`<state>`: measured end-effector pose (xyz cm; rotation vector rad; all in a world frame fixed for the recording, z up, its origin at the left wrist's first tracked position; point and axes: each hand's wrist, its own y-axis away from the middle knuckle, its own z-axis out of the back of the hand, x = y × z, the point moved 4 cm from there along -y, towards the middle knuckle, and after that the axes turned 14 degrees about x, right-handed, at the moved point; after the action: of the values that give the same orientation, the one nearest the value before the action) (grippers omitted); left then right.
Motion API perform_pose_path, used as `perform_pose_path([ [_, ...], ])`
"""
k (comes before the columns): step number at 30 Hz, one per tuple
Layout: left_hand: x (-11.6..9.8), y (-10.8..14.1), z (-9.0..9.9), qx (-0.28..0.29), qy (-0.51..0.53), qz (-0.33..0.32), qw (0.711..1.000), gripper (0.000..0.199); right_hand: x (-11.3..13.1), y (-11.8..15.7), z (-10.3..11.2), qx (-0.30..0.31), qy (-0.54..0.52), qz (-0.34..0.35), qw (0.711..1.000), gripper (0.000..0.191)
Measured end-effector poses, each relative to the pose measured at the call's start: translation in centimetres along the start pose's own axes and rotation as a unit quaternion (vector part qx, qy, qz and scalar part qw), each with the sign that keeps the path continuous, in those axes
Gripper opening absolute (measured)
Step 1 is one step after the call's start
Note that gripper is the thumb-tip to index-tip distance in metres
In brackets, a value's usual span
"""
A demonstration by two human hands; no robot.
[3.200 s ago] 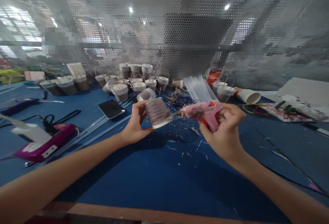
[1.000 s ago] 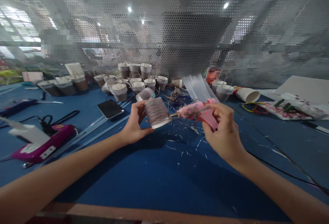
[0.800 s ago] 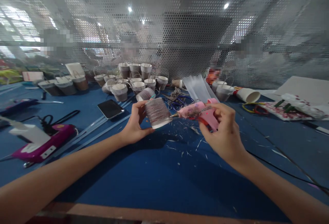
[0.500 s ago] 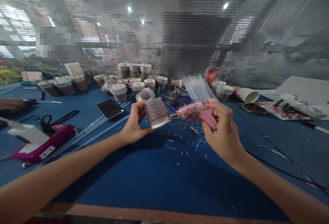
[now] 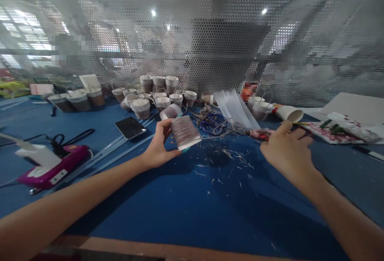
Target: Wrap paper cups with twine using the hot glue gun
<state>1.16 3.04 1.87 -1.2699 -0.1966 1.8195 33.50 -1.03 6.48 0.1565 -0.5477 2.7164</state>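
Note:
My left hand [image 5: 160, 145] is closed around a small paper cup [image 5: 186, 132] wrapped in brownish-grey twine. The cup lies tilted above the table, its pale rim facing down and right. A thin strand runs from its lower right side across to the right. Over on the right, my right hand [image 5: 288, 149] has its fingers apart, just above and beside the pink glue gun [image 5: 260, 134]. Much of the glue gun is hidden behind that hand. Scissors with blue handles [image 5: 213, 123] and tangled twine [image 5: 206, 111] lie beyond the held cup.
Several wrapped cups with handles [image 5: 141, 108] stand at the back. A phone [image 5: 130, 128] and clear glue sticks [image 5: 103, 153] lie left, near a purple power strip [image 5: 45, 171]. Clear plastic sheets [image 5: 235, 109] and a flower bundle [image 5: 336, 129] are right. Scraps litter the blue table [image 5: 192, 209].
My right hand has moved right and loosened from the glue gun, which has come away from the cup and down to the table. My left hand keeps the cup nearly in place.

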Motion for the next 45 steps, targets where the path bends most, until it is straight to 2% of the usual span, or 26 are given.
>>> perform_pose_path([
  [2, 0.0, 0.0, -0.1, 0.006, 0.007, 0.011, 1.0, 0.076, 0.4, -0.1, 0.2, -0.052, -0.05, 0.055, 0.996, 0.05],
  [4, 0.0, 0.0, -0.2, 0.017, 0.021, 0.017, 0.999, 0.075, 1.9, 0.7, 0.7, -0.08, -0.157, 0.197, 0.964, 0.037],
  [5, -0.1, 0.0, -0.3, 0.023, 0.031, 0.019, 0.999, 0.075, 2.8, 1.5, 0.9, -0.062, -0.229, 0.279, 0.931, 0.03],
  [6, -0.1, 0.0, -0.4, 0.029, 0.041, 0.022, 0.998, 0.074, 3.9, 2.4, 1.0, -0.003, -0.305, 0.353, 0.885, 0.025],
  [8, -0.1, -0.1, -0.6, 0.041, 0.056, 0.029, 0.997, 0.073, 5.7, 4.5, 0.8, 0.162, -0.434, 0.435, 0.772, 0.022],
  [9, -0.2, -0.1, -0.6, 0.043, 0.062, 0.03, 0.997, 0.073, 6.4, 5.6, 0.6, 0.236, -0.462, 0.448, 0.729, 0.023],
  [10, -0.2, -0.1, -0.7, 0.044, 0.067, 0.03, 0.996, 0.073, 7.0, 6.6, 0.4, 0.286, -0.477, 0.45, 0.698, 0.024],
  [12, -0.3, -0.1, -0.7, 0.045, 0.076, 0.024, 0.996, 0.074, 7.6, 7.8, -0.1, 0.352, -0.482, 0.442, 0.669, 0.028],
  [16, -0.3, -0.1, -0.7, 0.042, 0.085, 0.006, 0.995, 0.072, 7.8, 8.2, -0.9, 0.412, -0.517, 0.405, 0.631, 0.028],
  [20, -0.2, 0.1, -0.6, 0.047, 0.091, -0.016, 0.995, 0.072, 8.1, 7.5, -1.2, 0.456, -0.621, 0.341, 0.539, 0.026],
  [22, -0.3, 0.1, -0.6, 0.043, 0.094, -0.029, 0.994, 0.073, 8.2, 7.1, -1.3, 0.463, -0.661, 0.308, 0.504, 0.024],
  [24, -0.4, 0.2, -0.6, 0.041, 0.098, -0.034, 0.994, 0.073, 8.0, 6.7, -1.6, 0.463, -0.684, 0.263, 0.498, 0.02],
  [25, -0.4, 0.2, -0.5, 0.039, 0.099, -0.032, 0.994, 0.073, 7.9, 6.4, -1.9, 0.459, -0.691, 0.233, 0.507, 0.017],
  [27, -0.3, 0.1, -0.4, 0.029, 0.084, -0.014, 0.996, 0.074, 7.2, 5.6, -2.6, 0.428, -0.699, 0.17, 0.546, 0.011],
  [29, -0.1, -0.1, -0.1, 0.014, 0.041, 0.022, 0.999, 0.076, 6.4, 4.7, -3.3, 0.361, -0.701, 0.126, 0.602, 0.011],
  [31, 0.5, -0.2, 0.2, -0.005, -0.006, 0.082, 0.997, 0.079, 5.6, 4.0, -3.6, 0.289, -0.7, 0.112, 0.643, 0.015],
  [32, 1.0, -0.2, 0.3, -0.015, -0.016, 0.117, 0.993, 0.082, 5.4, 3.8, -3.7, 0.265, -0.699, 0.111, 0.654, 0.017],
  [34, 2.0, -0.2, 0.4, -0.042, 0.002, 0.181, 0.983, 0.094, 5.3, 3.8, -3.9, 0.251, -0.697, 0.111, 0.662, 0.019],
  [36, 2.9, -0.1, 0.4, -0.073, 0.046, 0.211, 0.974, 0.106, 5.5, 4.1, -3.9, 0.264, -0.693, 0.108, 0.662, 0.02],
  [38, 3.3, -0.2, 0.5, -0.106, 0.078, 0.208, 0.969, 0.106, 5.8, 4.6, -3.7, 0.282, -0.698, 0.114, 0.649, 0.02],
  [40, 3.5, -0.5, 0.4, -0.113, 0.112, 0.2, 0.967, 0.092, 6.3, 5.1, -3.3, 0.313, -0.71, 0.132, 0.616, 0.019],
  [43, 3.8, -1.5, 0.1, -0.067, 0.141, 0.212, 0.965, 0.06, 7.4, 5.9, -2.6, 0.414, -0.716, 0.175, 0.534, 0.015],
  [45, 4.0, -2.3, 0.4, -0.082, 0.116, 0.212, 0.967, 0.056, 8.0, 6.5, -2.4, 0.487, -0.709, 0.195, 0.472, 0.017],
])
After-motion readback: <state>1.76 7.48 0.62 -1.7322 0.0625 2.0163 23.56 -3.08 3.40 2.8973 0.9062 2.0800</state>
